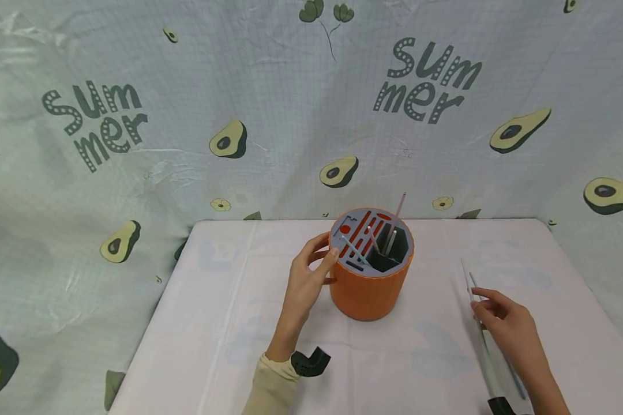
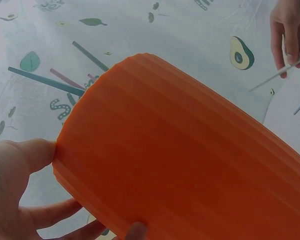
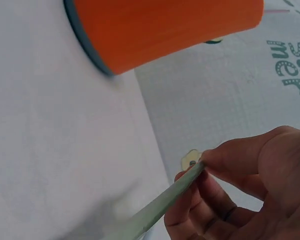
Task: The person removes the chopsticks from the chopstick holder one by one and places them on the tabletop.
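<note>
An orange round pen holder [image 1: 370,294] with a grey slotted top stands upright on the table. My left hand [image 1: 306,276] grips its left side, the thumb at the rim and the fingers along the wall. Several thin sticks, among them a pink stick [image 2: 66,79] and a blue stick [image 2: 45,81], poke out of its top. Off to the right, my right hand [image 1: 506,323] pinches a long pale green stick [image 3: 165,200] between thumb and fingertips. A blue-grey stick [image 1: 515,377] lies beside it on the table, partly hidden by that hand.
The white-covered table [image 1: 228,346] ends at a back edge just behind the holder. A pale sheet [image 1: 280,86] printed with avocados and lettering hangs behind. A black wrist camera [image 1: 310,363] sits at my left wrist.
</note>
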A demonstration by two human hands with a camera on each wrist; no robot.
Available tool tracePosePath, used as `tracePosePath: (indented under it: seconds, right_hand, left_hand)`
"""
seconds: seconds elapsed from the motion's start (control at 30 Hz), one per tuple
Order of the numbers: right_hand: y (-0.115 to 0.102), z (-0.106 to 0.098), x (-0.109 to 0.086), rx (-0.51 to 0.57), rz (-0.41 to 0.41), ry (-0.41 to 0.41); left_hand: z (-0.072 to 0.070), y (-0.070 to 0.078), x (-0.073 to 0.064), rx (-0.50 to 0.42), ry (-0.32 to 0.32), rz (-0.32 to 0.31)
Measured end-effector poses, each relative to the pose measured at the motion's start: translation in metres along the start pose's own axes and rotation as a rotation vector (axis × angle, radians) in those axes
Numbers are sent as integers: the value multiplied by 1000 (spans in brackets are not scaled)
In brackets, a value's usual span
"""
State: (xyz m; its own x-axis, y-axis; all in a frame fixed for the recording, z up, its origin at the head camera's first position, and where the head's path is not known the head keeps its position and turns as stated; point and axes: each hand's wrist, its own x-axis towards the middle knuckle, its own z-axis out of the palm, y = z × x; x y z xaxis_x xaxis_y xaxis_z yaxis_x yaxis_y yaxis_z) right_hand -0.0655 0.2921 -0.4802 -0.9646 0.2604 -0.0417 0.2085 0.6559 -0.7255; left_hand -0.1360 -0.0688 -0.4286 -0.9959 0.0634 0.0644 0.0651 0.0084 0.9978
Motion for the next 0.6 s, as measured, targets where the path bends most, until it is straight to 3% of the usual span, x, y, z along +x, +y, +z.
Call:
tracePosePath:
  seconds: [0.37,0.6]
  right_hand:
    - [10,9,9,-142,53,-71]
    - [12,17,10,-214,48,-45]
  left_hand:
    - [1,0,0,7,2,-2]
    - [1,0,-1,10,9,-5]
